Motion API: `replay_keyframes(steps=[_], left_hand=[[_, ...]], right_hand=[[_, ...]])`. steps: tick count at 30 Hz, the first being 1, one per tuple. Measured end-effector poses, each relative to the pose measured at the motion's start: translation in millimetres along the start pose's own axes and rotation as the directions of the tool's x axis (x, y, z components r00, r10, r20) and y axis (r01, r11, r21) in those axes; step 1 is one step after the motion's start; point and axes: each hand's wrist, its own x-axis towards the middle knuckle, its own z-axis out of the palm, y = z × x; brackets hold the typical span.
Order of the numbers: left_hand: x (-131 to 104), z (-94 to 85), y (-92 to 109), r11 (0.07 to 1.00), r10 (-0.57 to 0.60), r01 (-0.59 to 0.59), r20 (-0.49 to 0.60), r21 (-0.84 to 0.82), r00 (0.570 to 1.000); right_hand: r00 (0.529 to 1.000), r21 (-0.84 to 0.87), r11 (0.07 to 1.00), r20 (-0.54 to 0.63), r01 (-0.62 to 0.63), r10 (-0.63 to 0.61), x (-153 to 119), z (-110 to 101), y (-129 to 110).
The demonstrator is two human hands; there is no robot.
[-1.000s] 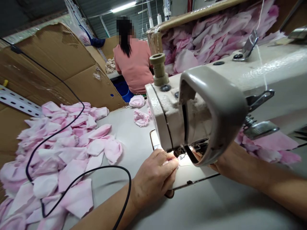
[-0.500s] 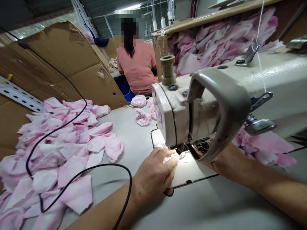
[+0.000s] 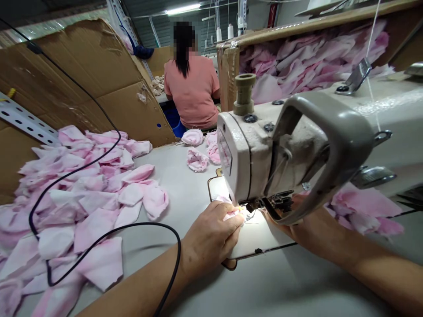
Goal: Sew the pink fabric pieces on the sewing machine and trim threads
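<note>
Pink cloth, in left hand, seemingly pinched at fingertips

one near sewing machine, one black cable, one co-worker, one lit tube

I see the left hand and the right hand bare, and both forearms bare out to the edges of my view. A thin black cable loops in front of the left forearm.
</note>
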Motion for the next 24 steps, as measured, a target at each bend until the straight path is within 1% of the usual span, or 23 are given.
replay_keyframes(steps=[4, 10, 14, 16, 19, 22, 24], left_hand=[[1.7, 0.0, -1.9, 1.000, -0.007, 0.007, 0.000, -0.006, 1.000], [3.4, 0.3, -4.3, 1.000, 0.000, 0.001, -0.027, 0.013, 1.000], [3.7, 0.5, -4.2, 0.999, -0.002, 0.003, -0.031, 0.033, 1.000], [3.7, 0.9, -3.9, 1.000, 0.000, 0.001, -0.039, 0.028, 0.999], [2.8, 2.4, -4.0, 1.000, 0.001, -0.001, -0.056, 0.007, 0.998], [0.5, 4.7, -5.2, 1.000, 0.021, -0.023, -0.093, -0.012, 0.995], [-1.1, 6.0, -6.1, 0.999, 0.034, -0.036, -0.122, -0.015, 0.992]], right_hand=[[1.000, -0.005, 1.000, 0.020, -0.002, 0.002, -1.5, 5.2, 1.3], [0.997, -0.017, 0.998, 0.046, -0.055, 0.056, 2.7, 0.9, -3.8], [0.999, -0.028, 0.999, 0.018, -0.041, 0.041, 5.3, -0.7, -6.0], [1.000, -0.038, 0.999, -0.010, -0.025, 0.024, 6.0, -0.3, -6.3], [1.000, -0.039, 0.999, -0.018, -0.023, 0.022, 5.7, 0.0, -6.2], [0.999, -0.028, 0.998, -0.021, -0.048, 0.048, 3.3, -0.4, -5.3], [0.998, -0.026, 0.999, -0.039, -0.044, 0.043, 1.0, -0.4, -4.1]])
